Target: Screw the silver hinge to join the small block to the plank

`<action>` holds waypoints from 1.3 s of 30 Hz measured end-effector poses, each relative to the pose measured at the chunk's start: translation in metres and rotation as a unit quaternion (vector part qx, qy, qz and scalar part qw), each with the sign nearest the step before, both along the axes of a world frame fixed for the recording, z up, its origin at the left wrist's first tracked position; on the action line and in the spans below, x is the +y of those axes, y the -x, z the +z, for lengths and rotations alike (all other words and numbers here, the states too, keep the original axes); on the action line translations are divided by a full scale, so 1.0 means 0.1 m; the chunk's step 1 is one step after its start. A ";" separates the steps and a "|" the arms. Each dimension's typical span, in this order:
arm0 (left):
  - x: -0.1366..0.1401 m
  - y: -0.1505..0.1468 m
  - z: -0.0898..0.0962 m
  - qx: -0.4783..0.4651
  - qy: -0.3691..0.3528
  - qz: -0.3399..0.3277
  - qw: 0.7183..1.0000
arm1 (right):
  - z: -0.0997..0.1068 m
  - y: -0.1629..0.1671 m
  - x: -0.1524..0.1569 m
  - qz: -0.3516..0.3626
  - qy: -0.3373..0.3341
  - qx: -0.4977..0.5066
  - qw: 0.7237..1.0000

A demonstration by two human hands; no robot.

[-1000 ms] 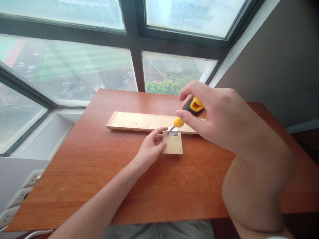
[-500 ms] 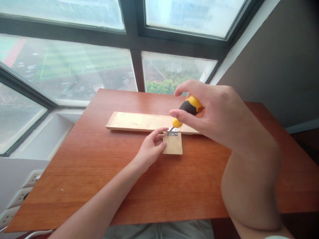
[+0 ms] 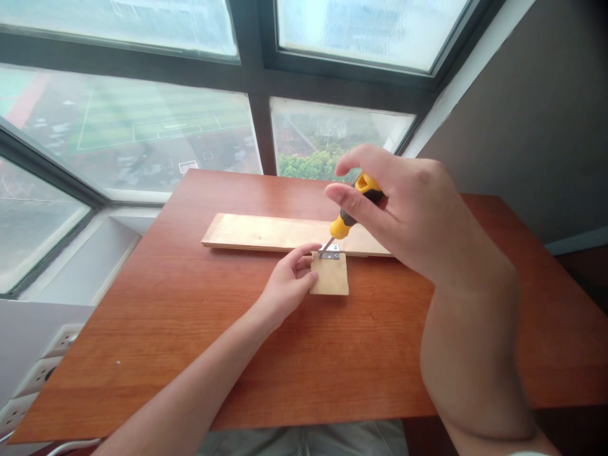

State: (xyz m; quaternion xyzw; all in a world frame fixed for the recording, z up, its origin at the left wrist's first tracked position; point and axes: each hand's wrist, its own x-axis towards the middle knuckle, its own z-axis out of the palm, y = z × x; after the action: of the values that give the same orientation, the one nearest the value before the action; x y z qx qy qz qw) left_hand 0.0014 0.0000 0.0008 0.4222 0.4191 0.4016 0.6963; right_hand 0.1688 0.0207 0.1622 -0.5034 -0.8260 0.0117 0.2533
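My right hand (image 3: 394,202) is closed around a yellow and black screwdriver (image 3: 341,225), thumb and index finger along its handle. The shaft slants down to the left, its tip at the left side of a small metal hinge (image 3: 329,253). That hinge lies across the far edge of a small square wooden piece (image 3: 329,277) and reaches toward a long pale wooden board (image 3: 261,232) behind it. My left hand (image 3: 289,285) grips the square piece at its left edge, with fingertips near the hinge. A screw under the tip is too small to make out.
The brown wooden table (image 3: 266,367) carries all these things. Large windows (image 3: 166,120) with dark frames rise behind it. White power sockets (image 3: 47,367) line the wall at the left, with a white cable (image 3: 73,445) below.
My right hand has turned and shifted slightly, with its thumb higher up on the screwdriver. More of the yellow collar and shaft shows. My left hand and the wood stay put.
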 end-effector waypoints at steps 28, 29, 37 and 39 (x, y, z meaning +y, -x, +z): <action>0.01 0.01 -0.02 -0.005 -0.002 -0.003 1.000 | 0.01 0.06 -0.06 0.024 0.034 -0.004 0.999; 0.01 0.01 -0.03 -0.005 -0.003 -0.003 1.000 | 0.02 0.05 -0.08 0.041 0.041 -0.004 0.998; 0.00 0.01 0.01 0.007 0.001 -0.002 1.000 | 0.00 0.00 -0.01 -0.063 -0.001 -0.044 0.997; 0.00 0.01 0.01 0.007 0.003 0.001 1.000 | 0.02 -0.03 -0.02 -0.044 0.019 -0.022 0.999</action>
State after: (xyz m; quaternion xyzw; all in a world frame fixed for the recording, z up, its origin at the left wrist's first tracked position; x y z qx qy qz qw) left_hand 0.0005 0.0001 0.0021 0.4224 0.4258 0.3979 0.6942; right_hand 0.1713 0.0191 0.1639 -0.5442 -0.8080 0.0050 0.2259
